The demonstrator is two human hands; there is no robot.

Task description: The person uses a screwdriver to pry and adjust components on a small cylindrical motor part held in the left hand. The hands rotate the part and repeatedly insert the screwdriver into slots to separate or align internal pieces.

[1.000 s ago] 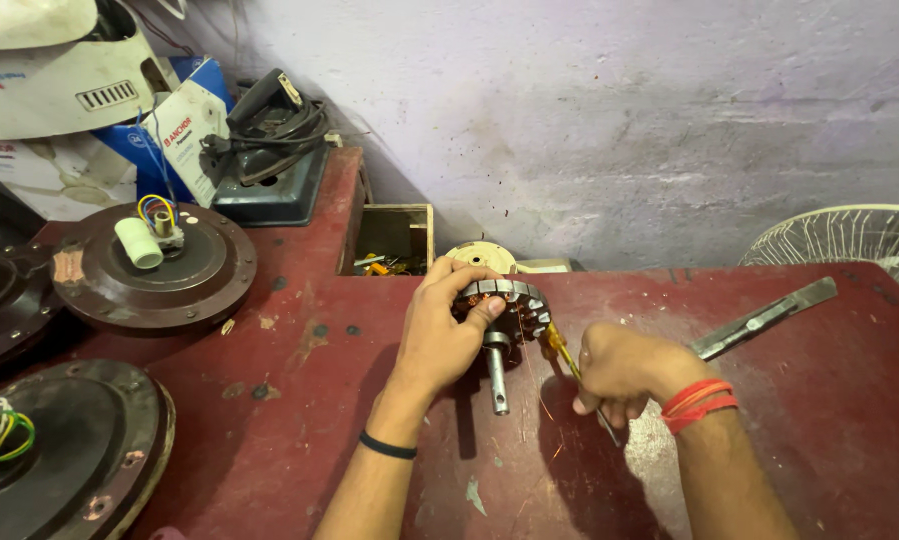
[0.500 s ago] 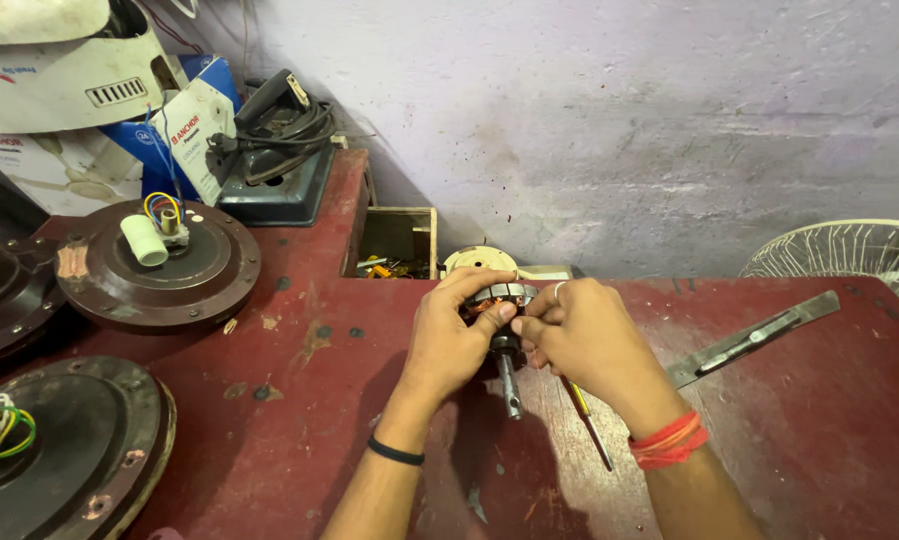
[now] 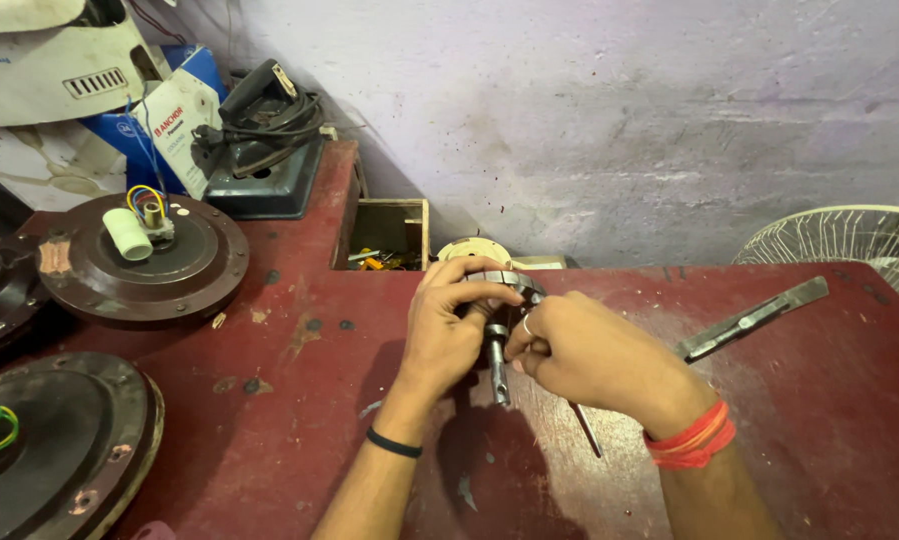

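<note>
My left hand [image 3: 447, 332] grips a round metal motor stator [image 3: 507, 283] by its rim, its steel shaft [image 3: 497, 366] pointing down toward the red table [image 3: 299, 400]. My right hand [image 3: 587, 352] is closed against the stator's right side and holds a thin screwdriver, whose shank [image 3: 585, 428] sticks out below the palm. A black band is on my left wrist and red threads on my right wrist. The stator's windings are mostly hidden by my fingers.
Dark round fan motor housings [image 3: 139, 262] [image 3: 54, 450] with coloured wires lie at the left. A flat metal tool [image 3: 749, 320] rests on the table at right, beside a white fan guard [image 3: 849, 240]. A wooden box [image 3: 389, 235], an old iron [image 3: 264, 130] and cartons stand behind.
My right hand has come up from the table to the stator, bringing the screwdriver with it. Both hands now close around the stator, which sits slightly lower and nearer.
</note>
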